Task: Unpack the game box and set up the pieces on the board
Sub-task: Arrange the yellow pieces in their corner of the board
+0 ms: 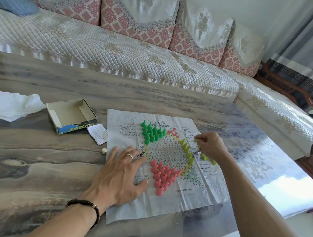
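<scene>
Right grip (210,146) pinches a yellow-green piece (195,139) above the board (212,187); left grip (122,172) lies flat, fingers spread.

The right hand (210,146) covers part of the yellow pieces (186,149) — how many lie under it cannot be told. The left hand (122,174) hides the board's (167,203) near-left print. The print itself is too small to read, and the cloth (12,104) is cut off at the left edge.
</scene>
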{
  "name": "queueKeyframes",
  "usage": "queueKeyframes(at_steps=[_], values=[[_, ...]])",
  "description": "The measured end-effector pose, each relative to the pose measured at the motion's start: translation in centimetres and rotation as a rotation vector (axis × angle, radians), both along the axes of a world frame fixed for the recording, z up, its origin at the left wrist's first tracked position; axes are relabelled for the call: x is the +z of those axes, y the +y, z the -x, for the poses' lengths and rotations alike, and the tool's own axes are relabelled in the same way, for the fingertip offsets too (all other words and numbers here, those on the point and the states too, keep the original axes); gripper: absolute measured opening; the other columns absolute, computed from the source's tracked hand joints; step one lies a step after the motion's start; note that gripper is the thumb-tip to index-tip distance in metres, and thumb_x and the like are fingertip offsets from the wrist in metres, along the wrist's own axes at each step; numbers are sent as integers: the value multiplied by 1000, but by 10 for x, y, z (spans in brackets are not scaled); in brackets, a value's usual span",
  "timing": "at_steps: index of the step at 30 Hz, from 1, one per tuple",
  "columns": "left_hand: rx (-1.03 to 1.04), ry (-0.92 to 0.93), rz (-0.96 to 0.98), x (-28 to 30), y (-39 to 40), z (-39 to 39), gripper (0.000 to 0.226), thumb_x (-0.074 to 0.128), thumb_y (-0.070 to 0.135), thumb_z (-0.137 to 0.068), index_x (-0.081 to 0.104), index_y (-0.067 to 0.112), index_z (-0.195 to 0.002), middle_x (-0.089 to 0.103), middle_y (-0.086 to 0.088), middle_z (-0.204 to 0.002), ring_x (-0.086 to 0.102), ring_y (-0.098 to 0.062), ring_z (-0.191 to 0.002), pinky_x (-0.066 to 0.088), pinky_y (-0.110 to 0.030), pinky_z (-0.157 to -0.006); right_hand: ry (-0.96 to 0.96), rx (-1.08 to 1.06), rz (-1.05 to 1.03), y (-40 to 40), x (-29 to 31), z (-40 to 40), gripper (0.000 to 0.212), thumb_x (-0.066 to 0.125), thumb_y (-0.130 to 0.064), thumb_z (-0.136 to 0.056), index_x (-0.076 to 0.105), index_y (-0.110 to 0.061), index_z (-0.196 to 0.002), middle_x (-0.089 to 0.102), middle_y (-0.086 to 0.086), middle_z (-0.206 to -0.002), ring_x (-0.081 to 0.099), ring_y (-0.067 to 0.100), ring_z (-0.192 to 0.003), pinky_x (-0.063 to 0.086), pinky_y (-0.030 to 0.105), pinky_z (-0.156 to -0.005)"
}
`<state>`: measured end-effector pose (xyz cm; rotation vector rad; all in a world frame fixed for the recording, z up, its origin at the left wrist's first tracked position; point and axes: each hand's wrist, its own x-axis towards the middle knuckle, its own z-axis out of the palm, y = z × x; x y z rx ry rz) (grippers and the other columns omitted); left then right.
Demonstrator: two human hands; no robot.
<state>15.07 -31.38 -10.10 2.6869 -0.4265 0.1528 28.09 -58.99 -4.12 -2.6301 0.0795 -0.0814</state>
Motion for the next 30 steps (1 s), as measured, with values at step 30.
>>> queueKeyframes(at_steps=[30], values=[[3, 8, -1, 0, 0, -1, 72, 39, 63, -84, 29, 31, -148, 21, 7, -158, 2, -10, -147, -6, -42, -119, 15, 186, 201, 9, -10, -12, 36, 53, 4, -83, 64, -13, -114, 70, 2, -80, 67, 21, -68, 58, 32, -64]])
